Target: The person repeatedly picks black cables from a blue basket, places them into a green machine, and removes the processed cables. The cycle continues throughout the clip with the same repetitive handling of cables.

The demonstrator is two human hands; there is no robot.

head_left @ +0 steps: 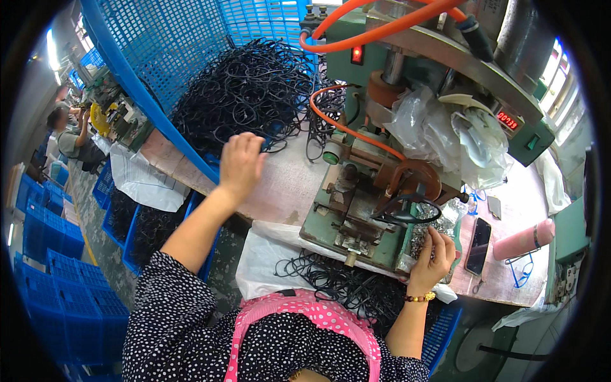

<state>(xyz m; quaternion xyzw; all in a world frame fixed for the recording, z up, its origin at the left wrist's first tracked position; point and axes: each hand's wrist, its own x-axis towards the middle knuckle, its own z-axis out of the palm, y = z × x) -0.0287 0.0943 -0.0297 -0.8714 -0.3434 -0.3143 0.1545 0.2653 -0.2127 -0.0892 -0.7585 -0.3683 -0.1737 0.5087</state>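
Note:
My left hand (pixel 240 167) reaches to the near edge of a large heap of thin black cords (pixel 245 89) in a big blue plastic basket (pixel 149 57). Its fingers are stretched forward, and nothing shows in its grip. At the right, my right hand (pixel 435 260) has its fingertips bent down and together in a small tray of tiny shiny metal parts (pixel 419 239). Whatever those fingertips pinch is too small to make out. Between the hands stands a green bench press (pixel 349 210) with a metal fixture. A black oval ring (pixel 407 209) on it partly overlaps the tray.
Orange air hoses (pixel 356 42) curve across the press, and crumpled clear plastic (pixel 439 127) hangs from it. Right of it lie a phone (pixel 478 246), a pink bottle (pixel 523 239) and blue-framed glasses (pixel 522 270). More black cords (pixel 337 277) lie before my lap. A person (pixel 69 137) works far left.

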